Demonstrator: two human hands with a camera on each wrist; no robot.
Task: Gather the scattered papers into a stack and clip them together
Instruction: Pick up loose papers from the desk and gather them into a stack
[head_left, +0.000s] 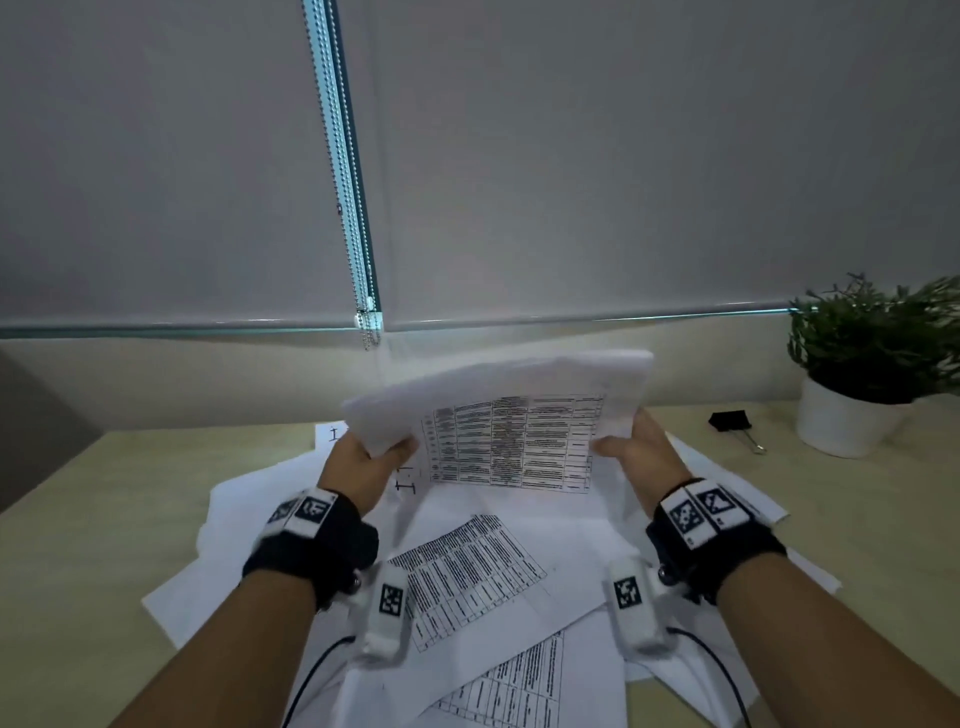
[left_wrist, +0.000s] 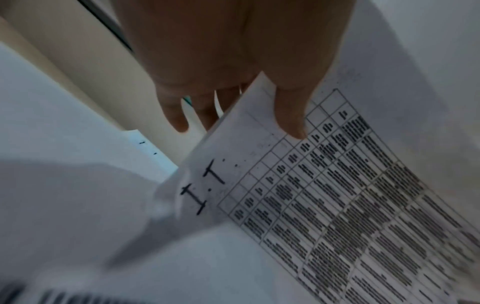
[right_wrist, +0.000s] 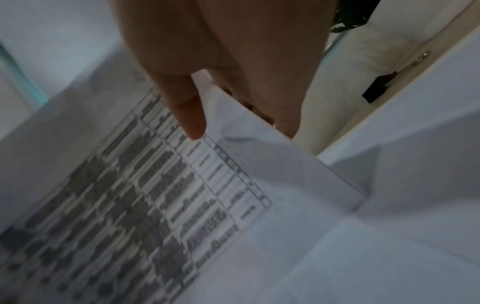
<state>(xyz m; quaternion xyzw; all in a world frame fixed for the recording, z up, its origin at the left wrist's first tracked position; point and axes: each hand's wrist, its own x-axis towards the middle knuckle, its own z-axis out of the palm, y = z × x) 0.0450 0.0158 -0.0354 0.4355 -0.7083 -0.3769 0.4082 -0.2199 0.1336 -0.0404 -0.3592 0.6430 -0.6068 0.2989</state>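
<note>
I hold a bundle of white sheets (head_left: 511, 426) upright above the desk, printed table facing me. My left hand (head_left: 371, 460) pinches its left edge, thumb on the front. My right hand (head_left: 631, 449) pinches its right edge the same way. In the left wrist view the thumb (left_wrist: 291, 115) presses on the printed sheet (left_wrist: 337, 195); the right wrist view shows the thumb (right_wrist: 192, 111) on the sheet (right_wrist: 155, 195), with fingers behind. More printed papers (head_left: 467, 571) lie scattered on the desk under my hands. A black binder clip (head_left: 731, 422) lies at the back right, also visible as the clip (right_wrist: 378, 87).
A potted plant in a white pot (head_left: 852, 421) stands at the far right, close to the clip. The wooden desk (head_left: 88, 519) ends at a beige wall ledge; roller blinds with a bead chain (head_left: 358, 260) hang behind. Cables trail from both wrist cameras.
</note>
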